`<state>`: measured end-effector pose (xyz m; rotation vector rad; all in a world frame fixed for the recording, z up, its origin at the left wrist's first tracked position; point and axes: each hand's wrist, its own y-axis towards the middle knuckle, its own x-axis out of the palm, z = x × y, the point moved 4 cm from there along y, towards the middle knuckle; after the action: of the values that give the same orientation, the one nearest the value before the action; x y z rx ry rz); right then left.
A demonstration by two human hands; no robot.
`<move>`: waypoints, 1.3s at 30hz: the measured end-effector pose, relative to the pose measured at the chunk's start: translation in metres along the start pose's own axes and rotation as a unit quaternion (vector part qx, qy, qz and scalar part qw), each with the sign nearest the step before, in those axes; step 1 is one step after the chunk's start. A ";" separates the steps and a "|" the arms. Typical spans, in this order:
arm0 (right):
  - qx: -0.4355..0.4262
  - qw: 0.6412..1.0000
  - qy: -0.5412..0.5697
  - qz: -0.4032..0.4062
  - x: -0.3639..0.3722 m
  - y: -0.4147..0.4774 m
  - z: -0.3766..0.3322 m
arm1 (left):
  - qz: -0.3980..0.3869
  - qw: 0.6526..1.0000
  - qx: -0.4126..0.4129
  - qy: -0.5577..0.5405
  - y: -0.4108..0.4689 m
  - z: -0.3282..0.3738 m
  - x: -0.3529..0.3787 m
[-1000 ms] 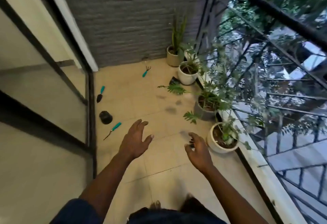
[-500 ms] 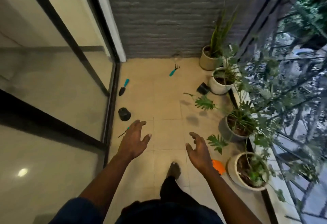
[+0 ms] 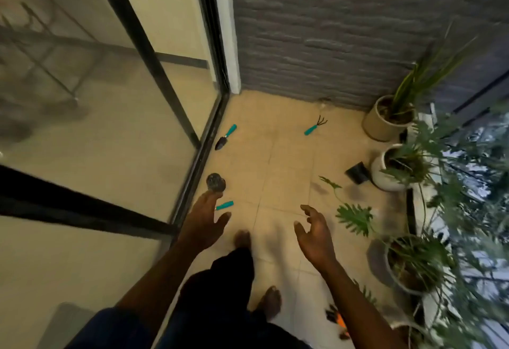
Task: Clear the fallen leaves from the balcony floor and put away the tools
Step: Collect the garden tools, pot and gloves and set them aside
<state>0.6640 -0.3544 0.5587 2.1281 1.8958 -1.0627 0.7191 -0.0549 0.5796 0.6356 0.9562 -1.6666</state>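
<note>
Three teal-handled garden tools lie on the beige tiled floor [image 3: 286, 166]: a small trowel [image 3: 225, 137] by the door track, a hand rake [image 3: 315, 125] near the far wall, and a third tool [image 3: 224, 205] partly hidden under my left hand [image 3: 205, 220]. My left hand hangs open with spread fingers above that tool, holding nothing. My right hand [image 3: 314, 234] is open too, empty, fingers loosely bent, out over the tiles. A green leaf [image 3: 330, 184] lies on the floor ahead of my right hand.
A small black pot [image 3: 216, 182] stands by the sliding glass door [image 3: 110, 117]. A tipped black pot [image 3: 357, 173] lies beside the white planter [image 3: 385, 168]. Potted plants [image 3: 410, 263] line the right edge. An orange object [image 3: 341, 321] lies behind my right forearm.
The view has swung left and down as I step forward along the balcony. Both hands stay open and empty; the left one now hangs over the nearest teal tool.
</note>
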 end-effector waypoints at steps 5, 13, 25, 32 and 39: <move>-0.011 1.000 -0.023 -0.008 -0.006 0.095 -0.043 | 0.037 0.998 -0.028 -0.045 0.086 -0.003 -0.030; -0.098 0.984 -0.146 -0.009 -0.048 0.230 -0.148 | 0.077 0.996 -0.043 -0.033 0.234 0.022 -0.100; -0.207 0.910 -0.358 0.001 -0.088 0.410 -0.218 | 0.067 0.996 -0.046 0.047 0.395 0.056 -0.132; -0.261 0.872 -0.405 -0.085 -0.103 0.536 -0.230 | 0.100 0.985 -0.135 0.040 0.464 0.069 -0.131; -0.312 0.844 -0.401 -0.170 -0.111 0.636 -0.265 | 0.137 0.962 -0.238 0.013 0.503 0.092 -0.138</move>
<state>1.3544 -0.4531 0.5867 0.8133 1.8128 -0.9605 1.2446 -0.1178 0.5998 0.4392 1.1788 -1.1294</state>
